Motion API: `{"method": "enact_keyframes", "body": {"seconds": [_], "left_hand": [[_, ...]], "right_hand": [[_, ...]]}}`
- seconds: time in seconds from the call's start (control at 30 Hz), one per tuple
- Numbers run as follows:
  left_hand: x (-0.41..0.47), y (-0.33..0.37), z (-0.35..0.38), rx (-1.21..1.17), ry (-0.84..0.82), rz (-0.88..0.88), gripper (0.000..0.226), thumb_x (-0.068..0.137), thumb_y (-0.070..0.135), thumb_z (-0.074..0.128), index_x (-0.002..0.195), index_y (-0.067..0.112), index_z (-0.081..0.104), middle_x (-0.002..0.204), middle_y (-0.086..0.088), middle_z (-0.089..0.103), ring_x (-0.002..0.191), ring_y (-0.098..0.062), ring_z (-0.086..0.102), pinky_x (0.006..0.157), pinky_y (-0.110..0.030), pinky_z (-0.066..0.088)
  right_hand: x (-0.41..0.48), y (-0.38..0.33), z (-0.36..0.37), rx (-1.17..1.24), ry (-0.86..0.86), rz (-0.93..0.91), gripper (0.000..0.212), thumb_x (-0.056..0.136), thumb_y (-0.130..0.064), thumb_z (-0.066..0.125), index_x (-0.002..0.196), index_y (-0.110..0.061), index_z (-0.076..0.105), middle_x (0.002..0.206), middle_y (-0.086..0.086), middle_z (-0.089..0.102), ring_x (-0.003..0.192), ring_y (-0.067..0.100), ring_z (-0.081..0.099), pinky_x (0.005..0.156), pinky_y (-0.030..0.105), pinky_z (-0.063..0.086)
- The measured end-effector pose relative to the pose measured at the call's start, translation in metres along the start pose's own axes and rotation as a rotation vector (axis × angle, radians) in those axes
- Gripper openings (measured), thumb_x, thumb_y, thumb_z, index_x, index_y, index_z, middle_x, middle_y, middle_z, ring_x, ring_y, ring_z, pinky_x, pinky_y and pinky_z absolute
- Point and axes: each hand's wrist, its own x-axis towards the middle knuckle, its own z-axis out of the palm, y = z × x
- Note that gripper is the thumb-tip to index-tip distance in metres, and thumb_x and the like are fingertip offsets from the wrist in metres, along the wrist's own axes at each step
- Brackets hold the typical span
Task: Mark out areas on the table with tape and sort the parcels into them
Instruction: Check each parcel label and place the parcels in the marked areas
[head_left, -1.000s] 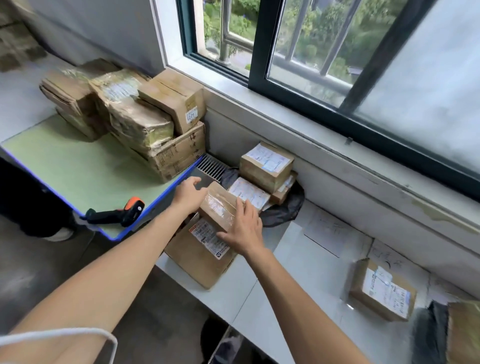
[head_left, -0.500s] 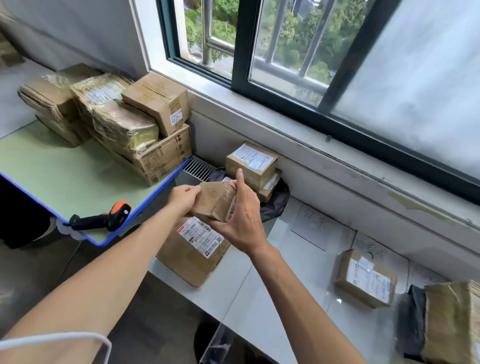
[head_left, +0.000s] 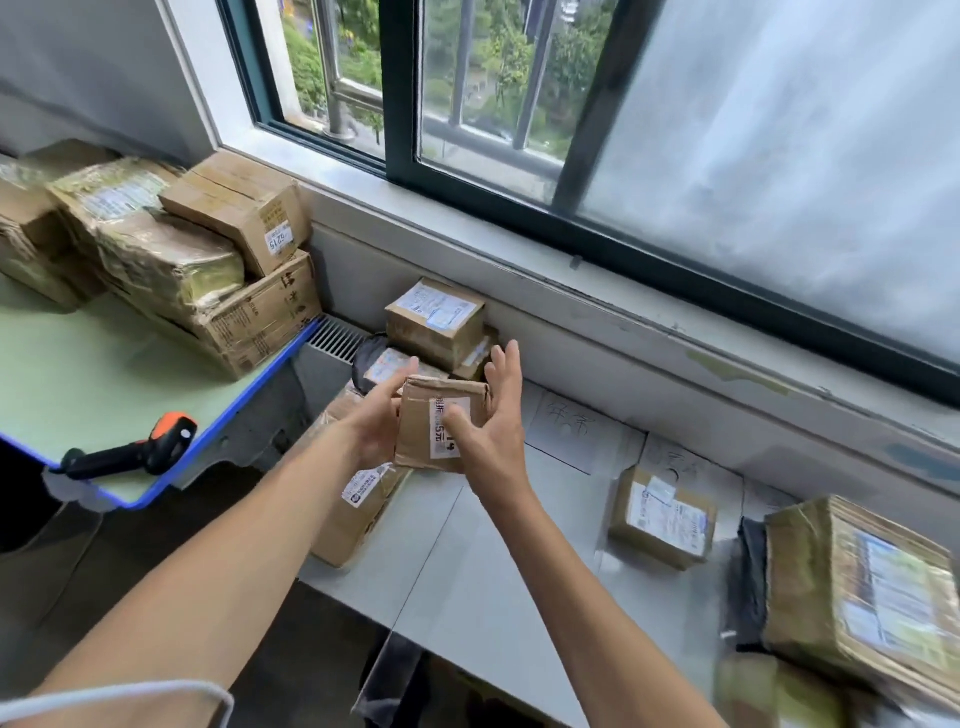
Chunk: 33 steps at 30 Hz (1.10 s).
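While both hands (head_left: 441, 423) clasp parcel (head_left: 439, 428), aloft

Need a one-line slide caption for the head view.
Both hands hold a small cardboard parcel above the white table.

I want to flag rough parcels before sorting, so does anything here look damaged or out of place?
The small parcel held up between the left hand and right hand has a crumpled, dented top edge. The handheld scanner lies right at the green table's rounded corner, where it could be knocked off.
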Motion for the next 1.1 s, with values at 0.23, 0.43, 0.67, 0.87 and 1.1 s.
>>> {"method": "enact_keyframes", "body": {"seconds": [0.23, 0.43, 0.67, 0.87, 1.1], "left_hand": [[0.007, -0.004, 0.050, -0.090, -0.049, 0.031, 0.049, 0.088, 0.047, 0.045, 0.073, 0.013, 0.077, 0.080, -0.011, 0.073, 0.069, -0.026, 0.070, 0.064, -0.031, 0.056], [-0.001, -0.002, 0.080, -0.212, 0.079, 0.233, 0.023, 0.090, 0.030, 0.045, 0.071, 0.019, 0.054, 0.069, -0.006, 0.058, 0.065, -0.022, 0.052, 0.059, -0.029, 0.049], [0.014, -0.005, 0.085, -0.189, 0.144, 0.392, 0.031, 0.090, 0.040, 0.055, 0.111, 0.020, 0.062, 0.103, -0.007, 0.065, 0.095, -0.025, 0.062, 0.087, -0.041, 0.050], [0.034, -0.010, 0.080, -0.316, -0.197, 0.132, 0.047, 0.095, 0.039, 0.054, 0.121, 0.002, 0.065, 0.118, -0.022, 0.066, 0.105, -0.034, 0.066, 0.090, -0.047, 0.054], [0.045, -0.018, 0.081, -0.254, -0.251, 0.177, 0.050, 0.091, 0.048, 0.058, 0.121, 0.009, 0.068, 0.127, -0.016, 0.064, 0.119, -0.031, 0.060, 0.093, -0.043, 0.051]], "right_hand": [[-0.006, 0.008, -0.035, 0.156, 0.015, 0.149, 0.077, 0.079, -0.021, 0.058, 0.151, -0.022, 0.033, 0.132, -0.032, 0.050, 0.118, -0.013, 0.053, 0.093, 0.012, 0.046], [-0.012, 0.011, -0.054, 0.289, 0.075, 0.313, 0.044, 0.090, -0.043, 0.051, 0.134, -0.034, 0.051, 0.141, -0.019, 0.048, 0.129, -0.002, 0.047, 0.106, 0.024, 0.039], [-0.014, 0.017, -0.065, 0.744, -0.115, 0.764, 0.062, 0.084, -0.065, 0.058, 0.128, -0.022, 0.064, 0.130, 0.010, 0.065, 0.120, 0.033, 0.062, 0.094, 0.057, 0.051], [-0.006, 0.025, -0.079, 0.480, -0.036, 0.657, 0.065, 0.078, -0.068, 0.065, 0.125, -0.023, 0.065, 0.117, 0.004, 0.072, 0.108, 0.024, 0.069, 0.098, 0.054, 0.051], [0.003, 0.031, -0.096, 0.295, 0.093, 0.522, 0.052, 0.076, -0.058, 0.074, 0.113, -0.022, 0.069, 0.108, 0.000, 0.075, 0.101, 0.020, 0.072, 0.093, 0.046, 0.056]]}}
